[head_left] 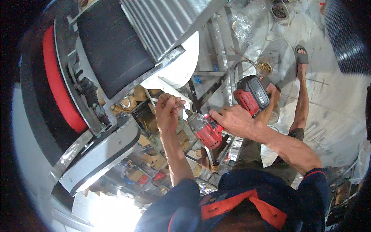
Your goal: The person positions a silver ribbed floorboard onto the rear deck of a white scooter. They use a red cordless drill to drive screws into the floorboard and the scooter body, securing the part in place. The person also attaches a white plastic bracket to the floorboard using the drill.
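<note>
My right hand (235, 120) is wrapped round the handle of a red and grey cordless impact driver (210, 135). Its black and red battery (253, 92) sticks out beyond the hand. The driver's nose points up and left, toward my left hand (168, 107). There the thumb and fingers are pinched together at the end of the driver's bit (188, 112). Whether a small screw sits between those fingers is too small to tell.
At the left stands a large machine with a black padded panel (112, 46), ribbed metal plate (162, 23) and red strip (62, 81). A metal frame (210, 91) rises behind the driver. Tubs of small fasteners (264, 67) sit on the floor. Parts bins (154, 160) lie below.
</note>
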`<state>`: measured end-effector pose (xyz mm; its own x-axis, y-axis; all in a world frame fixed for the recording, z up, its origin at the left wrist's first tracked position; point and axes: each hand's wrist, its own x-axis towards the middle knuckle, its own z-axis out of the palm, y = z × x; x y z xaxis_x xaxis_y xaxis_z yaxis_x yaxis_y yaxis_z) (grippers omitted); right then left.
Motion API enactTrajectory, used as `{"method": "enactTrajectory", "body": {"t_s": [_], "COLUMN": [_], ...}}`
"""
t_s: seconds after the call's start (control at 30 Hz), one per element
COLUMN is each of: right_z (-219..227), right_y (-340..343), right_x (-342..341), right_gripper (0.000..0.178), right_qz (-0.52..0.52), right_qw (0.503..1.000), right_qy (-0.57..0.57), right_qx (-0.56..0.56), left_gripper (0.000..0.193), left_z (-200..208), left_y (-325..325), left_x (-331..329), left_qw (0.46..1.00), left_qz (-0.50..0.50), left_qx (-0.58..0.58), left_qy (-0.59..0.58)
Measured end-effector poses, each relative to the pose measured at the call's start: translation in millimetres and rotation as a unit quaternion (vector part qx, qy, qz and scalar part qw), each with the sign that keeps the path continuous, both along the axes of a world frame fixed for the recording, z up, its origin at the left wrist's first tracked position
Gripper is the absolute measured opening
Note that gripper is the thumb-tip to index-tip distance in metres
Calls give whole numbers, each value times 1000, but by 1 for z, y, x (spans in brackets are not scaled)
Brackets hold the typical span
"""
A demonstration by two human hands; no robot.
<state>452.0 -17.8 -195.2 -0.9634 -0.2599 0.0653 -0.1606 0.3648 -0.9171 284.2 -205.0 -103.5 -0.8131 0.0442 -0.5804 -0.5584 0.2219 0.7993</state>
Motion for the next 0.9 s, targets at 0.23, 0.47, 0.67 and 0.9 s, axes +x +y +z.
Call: {"method": "enactTrajectory", "body": {"t_s": [0.23, 0.47, 0.67, 0.9], "right_z": [24, 35, 41, 45], "right_y": [-28, -75, -99, -113], "right_x": [-16, -49, -66, -69], "right_gripper": [57, 60, 69, 72], "right_qz": [-14, -50, -86, -128], "right_qw": [999, 998, 996, 992], "right_qy": [-9, -24, -31, -18], "right_qx": [30, 10, -5, -7], "left_gripper": [18, 25, 29, 25], "left_z": [21, 26, 29, 38], "left_y": [0, -19, -40, -49], "left_x": [-8, -33, -56, -67], "left_qw": [991, 994, 986, 980], "left_qz": [-59, 1, -56, -111], "left_qx": [-95, -68, -72, -48], "left_qy": [79, 83, 137, 160]}}
